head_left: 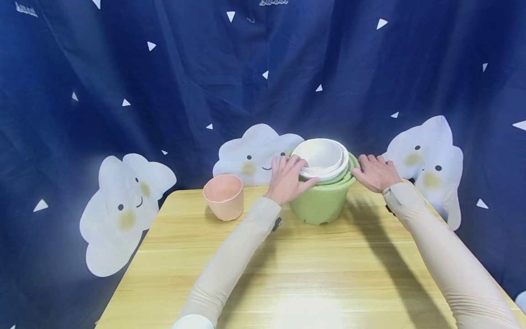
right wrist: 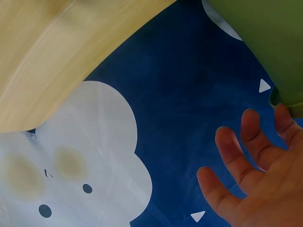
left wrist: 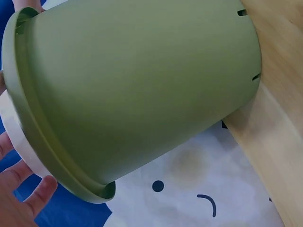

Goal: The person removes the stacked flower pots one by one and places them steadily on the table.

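A green pot (head_left: pixel 320 205) stands on the table with white pots (head_left: pixel 324 157) and other green rims nested in its top. My left hand (head_left: pixel 286 178) is spread over the left side of the white rim, thumb towards the front. In the left wrist view, its fingers (left wrist: pixel 40 194) reach the white rim (left wrist: pixel 19 135) just above the green lip. At the right side of the stack, my right hand (head_left: pixel 376 172) has fingertips right at the green rim. Its fingers (right wrist: pixel 229 146) are spread apart in the right wrist view, one overlapping the lip.
A pink pot (head_left: pixel 223 201) stands upright at the table's back left, apart from the stack. The wooden table (head_left: pixel 255 269) ends close behind both. A dark blue curtain (head_left: pixel 185 91) with white clouds and triangles hangs behind it.
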The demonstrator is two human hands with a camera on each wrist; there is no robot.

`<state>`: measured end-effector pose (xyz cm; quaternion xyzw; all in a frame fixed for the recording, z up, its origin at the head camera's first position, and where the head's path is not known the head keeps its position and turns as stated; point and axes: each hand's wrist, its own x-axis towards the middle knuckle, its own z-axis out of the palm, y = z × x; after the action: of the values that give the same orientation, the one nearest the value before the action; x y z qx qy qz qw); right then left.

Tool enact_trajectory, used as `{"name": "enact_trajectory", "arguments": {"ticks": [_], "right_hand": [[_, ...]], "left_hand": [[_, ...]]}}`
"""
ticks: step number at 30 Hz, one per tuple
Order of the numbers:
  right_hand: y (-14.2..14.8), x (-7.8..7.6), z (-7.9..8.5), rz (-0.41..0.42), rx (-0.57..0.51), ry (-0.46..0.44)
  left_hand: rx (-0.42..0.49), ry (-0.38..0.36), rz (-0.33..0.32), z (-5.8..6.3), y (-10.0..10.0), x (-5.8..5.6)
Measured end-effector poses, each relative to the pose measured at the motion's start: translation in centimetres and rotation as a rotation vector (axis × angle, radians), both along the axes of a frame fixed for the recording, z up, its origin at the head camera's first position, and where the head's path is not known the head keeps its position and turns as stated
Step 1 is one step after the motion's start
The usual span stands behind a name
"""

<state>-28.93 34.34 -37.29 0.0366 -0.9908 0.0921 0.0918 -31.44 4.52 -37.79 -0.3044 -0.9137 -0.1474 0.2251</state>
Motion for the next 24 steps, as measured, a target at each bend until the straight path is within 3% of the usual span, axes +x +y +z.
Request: {"name": "enact_trajectory", "arguments": {"ticks": [10,18,24], "right_hand": [[0.01,0.04,-0.47,0.000,-0.002,-0.001],[-0.12,0.17,-0.28,-0.001,-0.004,-0.002],[-0.16,0.14,-0.04,-0.001,-0.002,0.001]], "left_hand": [[0.090,-0.056,-0.049,0.36,-0.03,0.15],[0.221,-0.040,-0.122,0.57,-0.17,0.02],[0.275,-0.035,-0.130,1.03,-0.18,-0.04]]}}
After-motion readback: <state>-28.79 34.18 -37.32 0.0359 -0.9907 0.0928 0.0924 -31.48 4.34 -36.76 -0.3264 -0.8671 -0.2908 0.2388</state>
